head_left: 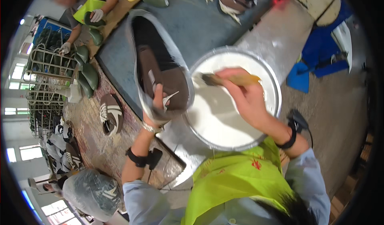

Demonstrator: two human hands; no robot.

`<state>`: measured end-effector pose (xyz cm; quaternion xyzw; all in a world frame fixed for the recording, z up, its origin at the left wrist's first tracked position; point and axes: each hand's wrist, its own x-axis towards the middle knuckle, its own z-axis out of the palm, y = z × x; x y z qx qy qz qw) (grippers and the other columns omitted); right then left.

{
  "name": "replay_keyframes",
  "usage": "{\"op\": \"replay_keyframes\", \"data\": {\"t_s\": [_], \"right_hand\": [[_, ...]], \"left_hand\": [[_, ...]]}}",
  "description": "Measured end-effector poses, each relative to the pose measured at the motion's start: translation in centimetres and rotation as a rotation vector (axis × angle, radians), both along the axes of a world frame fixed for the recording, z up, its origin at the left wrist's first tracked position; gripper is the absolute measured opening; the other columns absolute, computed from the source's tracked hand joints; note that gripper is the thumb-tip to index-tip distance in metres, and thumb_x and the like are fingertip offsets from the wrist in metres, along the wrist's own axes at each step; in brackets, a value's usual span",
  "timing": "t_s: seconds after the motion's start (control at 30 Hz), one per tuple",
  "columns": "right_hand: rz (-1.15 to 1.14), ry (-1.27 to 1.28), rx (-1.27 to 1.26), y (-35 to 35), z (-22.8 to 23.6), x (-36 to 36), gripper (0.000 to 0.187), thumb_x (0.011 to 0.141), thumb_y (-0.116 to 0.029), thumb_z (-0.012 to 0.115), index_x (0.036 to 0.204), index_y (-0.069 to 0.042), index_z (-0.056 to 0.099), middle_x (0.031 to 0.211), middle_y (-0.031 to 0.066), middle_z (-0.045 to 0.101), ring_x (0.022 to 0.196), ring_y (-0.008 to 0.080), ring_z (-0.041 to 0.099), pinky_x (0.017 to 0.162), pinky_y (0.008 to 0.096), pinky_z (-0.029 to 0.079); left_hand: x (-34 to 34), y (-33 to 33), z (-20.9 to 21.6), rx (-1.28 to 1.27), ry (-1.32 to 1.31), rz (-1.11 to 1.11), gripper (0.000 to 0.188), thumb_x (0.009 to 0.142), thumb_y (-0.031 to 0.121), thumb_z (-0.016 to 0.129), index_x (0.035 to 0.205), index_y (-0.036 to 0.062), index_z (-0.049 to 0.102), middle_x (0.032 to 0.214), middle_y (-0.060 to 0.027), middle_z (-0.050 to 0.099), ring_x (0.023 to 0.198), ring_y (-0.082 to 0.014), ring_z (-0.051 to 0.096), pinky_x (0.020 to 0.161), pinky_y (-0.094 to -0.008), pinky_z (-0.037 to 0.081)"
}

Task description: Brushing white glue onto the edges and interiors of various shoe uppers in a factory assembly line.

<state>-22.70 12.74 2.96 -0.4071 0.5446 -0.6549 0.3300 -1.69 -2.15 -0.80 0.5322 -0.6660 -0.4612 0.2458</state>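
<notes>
My left hand (155, 109) grips a brown shoe (174, 80) with a dark inside and a pale rim, its thumb pressed on the brown part near white lace ends. The shoe is raised beside a round metal tub (277, 85) holding white liquid (216, 123). Over that liquid, my right hand (251, 101) is closed round a brush (240, 80) with a yellowish handle. The dark end of the brush points left, toward the shoe, with a small gap showing between them; its tip is blurred.
A brown shoe (111, 114) with white stripes lies on the worn tabletop (90, 145) at left. More brown shoes (236, 3) sit on the dark mat (176, 15). Green shoe lasts (89, 76) line the far left edge, where a gloved co-worker (96, 5) handles another. Racks (44, 65) stand beyond.
</notes>
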Motion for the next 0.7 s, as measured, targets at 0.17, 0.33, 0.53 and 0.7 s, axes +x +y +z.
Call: {"op": "replay_keyframes", "data": {"t_s": [0.17,0.33,0.53,0.7], "right_hand": [[-0.150,-0.076,0.084,1.0,0.5,-2.8,0.016,0.092,-0.001,0.047,0.104,0.006,0.054,0.106,0.0126,0.056,0.096,0.0188,0.058,0.084,0.0307,0.051],[-0.269,-0.053,0.211,0.5,0.0,-4.3,0.019,0.094,-0.009,0.047,0.107,0.004,0.052,0.108,0.0149,0.057,0.096,0.0190,0.058,0.079,0.0327,0.053],[-0.307,-0.004,0.204,-0.6,0.2,-4.6,0.026,0.095,-0.018,0.049,0.113,0.002,0.051,0.110,0.0125,0.056,0.097,0.0161,0.057,0.082,0.0280,0.049],[-0.206,0.022,0.231,-1.1,0.0,-4.7,0.030,0.096,-0.019,0.047,0.115,0.003,0.050,0.114,0.0129,0.055,0.100,0.0158,0.057,0.084,0.0270,0.048]], "left_hand": [[-4.4,-14.3,-6.5,0.327,0.344,-0.418,0.024,0.091,0.018,0.051,0.104,0.0000,0.057,0.080,-0.0147,0.065,0.058,-0.0200,0.063,0.045,-0.0277,0.051],[-12.1,-24.8,-16.6,0.767,0.671,-0.006,0.024,0.094,0.017,0.040,0.110,0.0057,0.055,0.094,-0.0107,0.064,0.071,-0.0163,0.063,0.056,-0.0286,0.053],[-14.6,-28.1,-17.1,0.576,1.314,0.215,0.031,0.092,0.014,0.044,0.123,0.0107,0.044,0.104,-0.0064,0.055,0.098,-0.0246,0.054,0.090,-0.0454,0.042],[2.5,-24.2,-9.5,0.179,0.228,-0.195,0.053,0.082,0.013,0.053,0.134,0.0138,0.042,0.143,-0.0098,0.035,0.130,-0.0258,0.034,0.105,-0.0371,0.030]]}}
